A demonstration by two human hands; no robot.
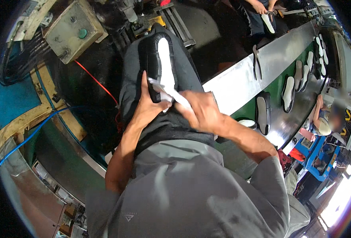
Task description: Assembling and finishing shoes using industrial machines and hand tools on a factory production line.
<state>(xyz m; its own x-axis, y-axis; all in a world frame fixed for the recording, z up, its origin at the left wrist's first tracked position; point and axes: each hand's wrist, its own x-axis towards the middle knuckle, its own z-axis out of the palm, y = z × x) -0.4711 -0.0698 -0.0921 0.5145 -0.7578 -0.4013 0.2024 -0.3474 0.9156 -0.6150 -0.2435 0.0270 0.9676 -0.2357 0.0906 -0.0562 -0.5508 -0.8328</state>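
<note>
From the head: a black shoe (153, 63) lies bottom up on the lap, just above the middle, with its toe at 12 o'clock and its white sole (165, 59) showing. The left hand (147, 109) has its grip around the heel end, on the 7 o'clock side. The right hand (202, 110), at the heel's 4 o'clock side, has its grip curled around a blurry pale thing (180, 99). At 2 o'clock, pliers (257, 65) sit on a shiny surface (231, 83). More shoes (264, 113) lie toward 3 o'clock.
</note>
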